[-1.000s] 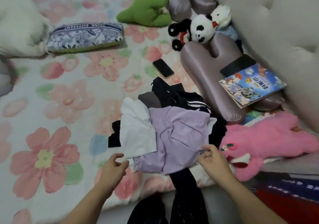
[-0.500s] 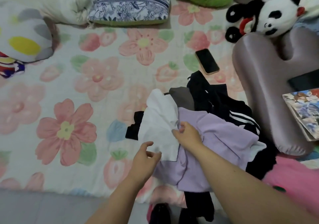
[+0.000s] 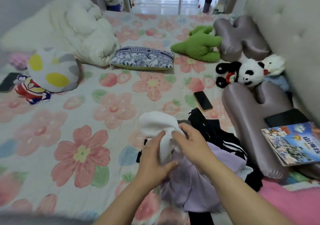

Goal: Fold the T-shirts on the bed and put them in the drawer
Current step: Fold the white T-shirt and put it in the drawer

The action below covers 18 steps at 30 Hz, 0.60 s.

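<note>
At the flowered bed's near edge, left hand and right hand each grip the crumpled white cotton T-shirt atop the heap of dark and lilac clothes, seemingly picking it out; next, it wants spreading flat.

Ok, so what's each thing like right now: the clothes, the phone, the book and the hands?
white T-shirt: bunched up, not folded, held by both hands
left hand: grips the white T-shirt
right hand: fingers curled on the white T-shirt
lilac T-shirt: crumpled, not folded
black striped top: crumpled, not folded
phone: flat on the bed, screen dark
book: closed, lying on the pillow
</note>
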Each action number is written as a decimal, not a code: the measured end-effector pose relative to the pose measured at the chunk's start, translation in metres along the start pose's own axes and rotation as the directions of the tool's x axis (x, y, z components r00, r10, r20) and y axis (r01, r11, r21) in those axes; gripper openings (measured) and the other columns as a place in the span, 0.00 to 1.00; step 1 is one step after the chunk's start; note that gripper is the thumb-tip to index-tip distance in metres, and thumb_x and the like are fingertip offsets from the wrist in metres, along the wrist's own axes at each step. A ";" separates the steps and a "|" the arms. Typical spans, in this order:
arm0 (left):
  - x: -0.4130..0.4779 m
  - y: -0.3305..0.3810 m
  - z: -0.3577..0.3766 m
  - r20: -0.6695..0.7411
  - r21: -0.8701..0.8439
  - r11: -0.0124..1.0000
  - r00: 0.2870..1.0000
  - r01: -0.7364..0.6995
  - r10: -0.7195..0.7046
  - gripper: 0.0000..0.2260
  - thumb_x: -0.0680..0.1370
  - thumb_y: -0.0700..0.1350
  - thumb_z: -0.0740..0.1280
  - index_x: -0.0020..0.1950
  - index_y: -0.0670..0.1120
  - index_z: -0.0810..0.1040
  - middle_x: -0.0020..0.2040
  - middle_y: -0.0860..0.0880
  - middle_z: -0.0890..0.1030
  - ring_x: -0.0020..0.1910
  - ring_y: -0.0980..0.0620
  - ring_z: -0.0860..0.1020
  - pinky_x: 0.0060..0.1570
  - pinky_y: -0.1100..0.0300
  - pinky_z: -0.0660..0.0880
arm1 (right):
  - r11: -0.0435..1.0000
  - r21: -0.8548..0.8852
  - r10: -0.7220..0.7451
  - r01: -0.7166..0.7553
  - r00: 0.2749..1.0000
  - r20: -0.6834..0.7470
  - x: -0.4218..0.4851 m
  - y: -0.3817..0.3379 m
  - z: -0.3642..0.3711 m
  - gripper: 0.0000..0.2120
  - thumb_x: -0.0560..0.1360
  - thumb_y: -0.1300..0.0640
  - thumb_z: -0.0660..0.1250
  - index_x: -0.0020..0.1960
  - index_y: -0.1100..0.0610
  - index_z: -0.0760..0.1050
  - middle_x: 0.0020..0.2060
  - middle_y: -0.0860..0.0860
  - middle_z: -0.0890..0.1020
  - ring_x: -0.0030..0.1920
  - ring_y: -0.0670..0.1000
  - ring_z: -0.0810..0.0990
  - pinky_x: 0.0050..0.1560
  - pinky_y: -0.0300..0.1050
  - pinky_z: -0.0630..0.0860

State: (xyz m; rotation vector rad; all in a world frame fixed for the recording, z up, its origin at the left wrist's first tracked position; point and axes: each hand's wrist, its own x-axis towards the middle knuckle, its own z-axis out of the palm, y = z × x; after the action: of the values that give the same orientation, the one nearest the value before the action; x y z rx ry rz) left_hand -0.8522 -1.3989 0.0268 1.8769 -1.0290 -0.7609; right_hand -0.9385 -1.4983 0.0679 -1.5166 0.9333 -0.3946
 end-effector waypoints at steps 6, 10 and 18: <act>-0.021 0.051 -0.056 -0.147 -0.082 0.981 0.976 -0.176 0.162 0.07 0.73 0.39 0.69 0.41 0.52 0.77 0.38 0.58 0.80 0.38 0.59 0.77 0.37 0.72 0.69 | 0.991 0.068 -0.105 0.114 0.986 -0.126 -0.059 -0.070 0.006 0.07 0.76 0.57 0.64 0.44 0.61 0.76 0.36 0.53 0.78 0.37 0.48 0.75 0.39 0.44 0.72; -0.056 0.075 -0.088 -0.260 -0.148 0.953 0.940 -0.265 0.221 0.09 0.75 0.45 0.65 0.35 0.50 0.76 0.30 0.55 0.77 0.32 0.62 0.74 0.31 0.71 0.67 | 0.965 0.206 -0.145 0.162 0.985 -0.094 -0.097 -0.088 0.015 0.06 0.77 0.58 0.63 0.47 0.54 0.79 0.39 0.51 0.83 0.39 0.48 0.80 0.45 0.47 0.77; -0.148 0.068 -0.127 -0.300 -0.240 0.965 0.954 -0.101 0.025 0.10 0.77 0.44 0.65 0.36 0.48 0.80 0.32 0.54 0.81 0.32 0.58 0.76 0.32 0.65 0.71 | 0.919 0.331 -0.243 0.214 0.969 0.047 -0.170 -0.052 0.065 0.04 0.75 0.61 0.65 0.48 0.55 0.78 0.33 0.49 0.81 0.35 0.44 0.78 0.34 0.38 0.74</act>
State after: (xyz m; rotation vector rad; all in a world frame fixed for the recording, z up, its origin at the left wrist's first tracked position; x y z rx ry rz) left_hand -0.8455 -1.2423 0.1613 1.6665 -0.7600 -0.5262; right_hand -0.9793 -1.3330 0.1501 -1.3293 0.5885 -0.6151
